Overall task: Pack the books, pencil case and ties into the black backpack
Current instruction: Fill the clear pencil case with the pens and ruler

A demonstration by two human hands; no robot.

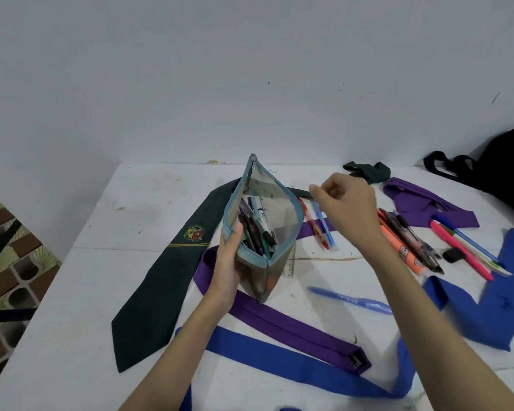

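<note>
My left hand [227,264] grips the pencil case [282,229], a translucent pouch with a blue zip rim, holding it upright and open above the white table [80,307]; several pens stand inside. To the right of the case's mouth hovers my right hand [346,207], fingers loosely curled and holding nothing. A dark green tie [158,280] with a crest lies left of the case. A purple tie [282,324] and a blue tie [279,360] lie across the front. The black backpack [508,161] sits at the far right edge.
Loose pens lie on the table: a red and a blue one [324,229] beside the case, an orange and dark bunch [410,247], pink and blue ones [463,250], a blue pen [350,300] in front. Another purple tie [425,203] lies near the backpack.
</note>
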